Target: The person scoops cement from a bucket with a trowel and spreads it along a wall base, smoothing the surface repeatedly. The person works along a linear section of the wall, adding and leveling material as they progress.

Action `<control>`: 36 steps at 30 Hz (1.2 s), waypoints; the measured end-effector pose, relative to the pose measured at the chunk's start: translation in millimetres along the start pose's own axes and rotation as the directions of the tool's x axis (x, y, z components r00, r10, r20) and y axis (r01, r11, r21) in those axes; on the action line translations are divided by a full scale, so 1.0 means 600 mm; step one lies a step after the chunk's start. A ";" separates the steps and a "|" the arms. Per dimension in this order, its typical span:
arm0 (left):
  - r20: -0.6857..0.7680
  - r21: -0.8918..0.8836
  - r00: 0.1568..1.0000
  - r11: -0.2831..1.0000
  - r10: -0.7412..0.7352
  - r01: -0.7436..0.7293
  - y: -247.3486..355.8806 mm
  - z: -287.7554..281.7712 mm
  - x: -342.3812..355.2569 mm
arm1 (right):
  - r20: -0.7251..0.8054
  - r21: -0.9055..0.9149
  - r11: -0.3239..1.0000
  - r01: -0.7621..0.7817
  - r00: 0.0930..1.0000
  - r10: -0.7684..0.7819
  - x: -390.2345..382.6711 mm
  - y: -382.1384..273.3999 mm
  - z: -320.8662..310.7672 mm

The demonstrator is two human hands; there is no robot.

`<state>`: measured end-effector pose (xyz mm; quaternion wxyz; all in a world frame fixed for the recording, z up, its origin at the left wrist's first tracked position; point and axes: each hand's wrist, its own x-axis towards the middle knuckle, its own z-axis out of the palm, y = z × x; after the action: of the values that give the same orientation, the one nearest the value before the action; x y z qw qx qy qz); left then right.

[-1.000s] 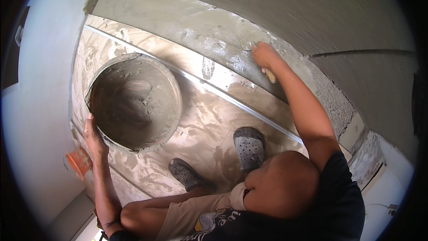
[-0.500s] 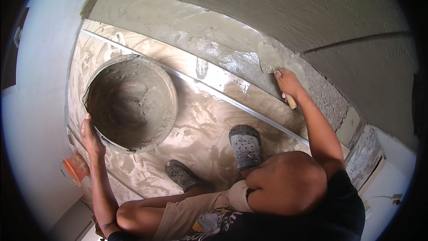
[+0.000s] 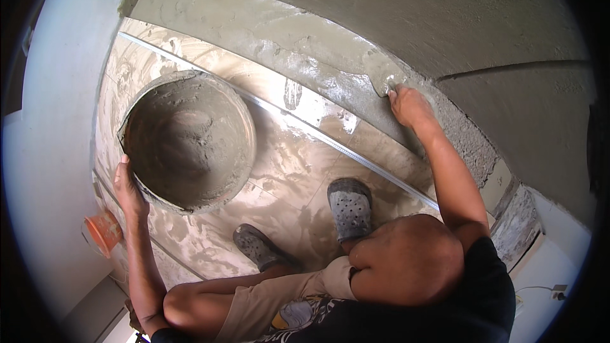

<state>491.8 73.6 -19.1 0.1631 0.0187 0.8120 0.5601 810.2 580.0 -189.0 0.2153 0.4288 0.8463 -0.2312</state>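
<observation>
My left hand (image 3: 130, 189) grips the near-left rim of a large round tub (image 3: 246, 117), whose inside is coated with grey wet mortar (image 3: 190, 143). In my right hand (image 3: 412, 107) is a trowel (image 3: 382, 76), fingers wrapped round its handle, which the hand now hides. The blade lies flat against the grey cement ledge (image 3: 305, 35) along the wall base. Smooth wet mortar covers the ledge to the left of the blade; rough, bare-looking concrete (image 3: 467, 130) shows to the right of my hand.
A long metal straightedge (image 3: 343, 148) lies diagonally across the smeared tile floor (image 3: 286, 171), passing behind the tub. An orange bucket (image 3: 103, 232) stands at the left wall. My feet, in grey clogs (image 3: 350, 208), are between tub and ledge. A grey plastered wall (image 3: 445, 19) rises beyond.
My right hand and the trowel have shifted slightly, the hand turning so that the wooden handle no longer shows. My left hand stays on the tub's rim; the view has tilted a little.
</observation>
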 end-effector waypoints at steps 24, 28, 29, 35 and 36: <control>-0.024 -0.056 0.999 0.998 -0.033 0.032 -0.008 -0.007 0.005 | 0.016 -0.018 0.995 0.097 0.995 -0.097 0.042 0.002 0.063; -0.050 -0.050 0.999 0.999 -0.012 0.009 -0.006 0.000 0.001 | -0.085 0.078 0.988 0.131 0.989 -0.124 0.021 -0.018 0.040; -0.051 -0.044 0.999 0.999 -0.013 0.010 -0.004 0.003 0.001 | -0.125 0.099 0.983 0.155 0.982 -0.142 0.016 -0.018 0.037; -0.021 -0.056 1.000 0.998 0.019 -0.020 -0.002 0.001 0.005 | -0.040 0.044 0.994 0.102 0.994 -0.101 0.048 -0.003 0.042; -0.021 -0.058 0.999 0.998 0.025 -0.026 -0.004 0.005 0.001 | -0.049 0.060 0.994 0.093 0.995 -0.090 0.037 -0.007 0.034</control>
<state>492.2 75.5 -22.2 0.1482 0.0189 0.7967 0.5856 798.3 579.8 -217.1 0.1714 0.4012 0.8623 -0.2572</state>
